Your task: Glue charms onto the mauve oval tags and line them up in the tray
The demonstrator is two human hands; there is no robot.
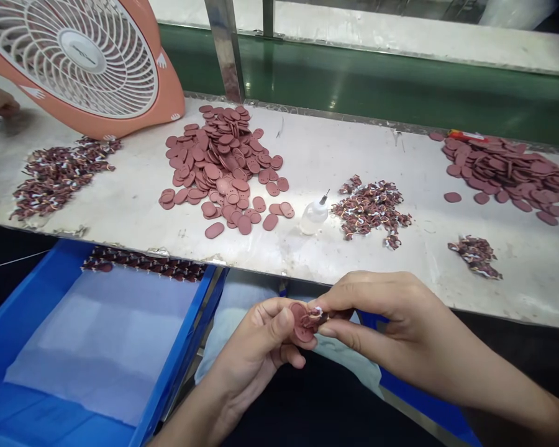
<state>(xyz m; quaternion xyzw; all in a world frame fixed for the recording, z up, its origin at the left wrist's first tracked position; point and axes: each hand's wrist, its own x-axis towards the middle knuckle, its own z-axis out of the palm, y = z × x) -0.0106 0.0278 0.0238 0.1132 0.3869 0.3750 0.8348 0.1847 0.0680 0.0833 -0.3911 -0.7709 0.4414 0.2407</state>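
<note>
Between the thumb and fingers of my left hand is a reddish-brown oval disc, held just below the bench edge. My right hand pinches a small brown figurine with white bits against the disc's face. Whether the two are joined I cannot tell. Beyond my hands, a squeeze bottle with a needle tip stands on the bench, between a heap of oval discs and a heap of small figurines.
An orange fan stands back left, with another figurine heap before it. More discs and a small figurine pile lie right. A blue bin holds a white sheet and finished-looking rows. Another person's hand shows far left.
</note>
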